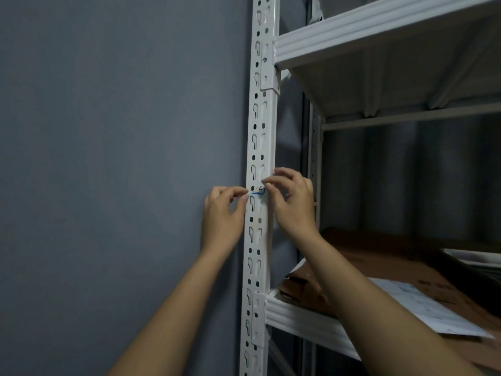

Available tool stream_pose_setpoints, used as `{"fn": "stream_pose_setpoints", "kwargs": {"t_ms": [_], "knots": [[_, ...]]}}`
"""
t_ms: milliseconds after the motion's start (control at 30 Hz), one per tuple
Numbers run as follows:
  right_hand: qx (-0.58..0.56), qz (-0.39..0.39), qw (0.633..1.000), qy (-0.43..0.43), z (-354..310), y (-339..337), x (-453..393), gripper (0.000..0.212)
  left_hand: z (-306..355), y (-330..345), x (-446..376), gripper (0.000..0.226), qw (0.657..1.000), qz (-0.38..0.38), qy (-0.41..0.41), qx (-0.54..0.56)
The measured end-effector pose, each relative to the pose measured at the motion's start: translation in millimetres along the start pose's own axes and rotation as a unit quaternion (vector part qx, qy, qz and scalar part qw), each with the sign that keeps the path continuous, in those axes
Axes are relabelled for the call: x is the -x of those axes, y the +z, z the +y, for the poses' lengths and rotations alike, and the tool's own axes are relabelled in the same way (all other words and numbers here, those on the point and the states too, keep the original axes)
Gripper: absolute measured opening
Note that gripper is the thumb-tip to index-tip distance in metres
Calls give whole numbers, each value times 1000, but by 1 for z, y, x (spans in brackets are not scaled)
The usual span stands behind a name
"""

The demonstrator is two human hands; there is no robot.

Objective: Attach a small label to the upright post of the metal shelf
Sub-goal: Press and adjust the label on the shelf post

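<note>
Label [257,190], small and white with a blue lower edge and a dark mark on it, lies across the front face of the upright post [261,147] of the white metal shelf [379,28], about midway between the upper shelf board and the lower one. It covers part of the post's row of slots. The left hand [223,213] pinches at the label's left end with thumb and forefinger, the other fingers curled loosely behind. The right hand [291,198] has its fingertips on the label's right end, at the post's right edge, the fingers bent over it. Judging from this, the label is already placed against the post and looks level, so positioning seems done. What seems left is pressing it flat along its length and letting go. Whether it has fully stuck cannot be told. Flattened cardboard [393,270] and a paper sheet [423,308] lie on the lower shelf board.
</note>
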State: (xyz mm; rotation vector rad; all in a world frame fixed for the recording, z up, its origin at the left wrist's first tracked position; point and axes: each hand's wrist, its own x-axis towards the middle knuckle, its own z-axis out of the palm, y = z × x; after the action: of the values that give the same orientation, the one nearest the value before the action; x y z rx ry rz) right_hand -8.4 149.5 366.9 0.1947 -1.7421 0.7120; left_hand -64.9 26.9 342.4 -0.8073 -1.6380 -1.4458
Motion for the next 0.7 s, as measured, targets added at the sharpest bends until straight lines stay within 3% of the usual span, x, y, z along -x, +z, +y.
{"fn": "stream_pose_setpoints", "kwargs": {"t_ms": [133, 367, 700], "knots": [[54, -18, 998, -16, 6, 5, 2, 10, -1, 11, 0, 16, 997, 17, 28, -63], [16, -11, 999, -34, 14, 7, 3, 12, 1, 18, -5, 14, 994, 55, 45, -78], [-27, -9, 999, -21, 19, 14, 9, 8, -7, 14, -17, 7, 987, 6, 110, -118]]}}
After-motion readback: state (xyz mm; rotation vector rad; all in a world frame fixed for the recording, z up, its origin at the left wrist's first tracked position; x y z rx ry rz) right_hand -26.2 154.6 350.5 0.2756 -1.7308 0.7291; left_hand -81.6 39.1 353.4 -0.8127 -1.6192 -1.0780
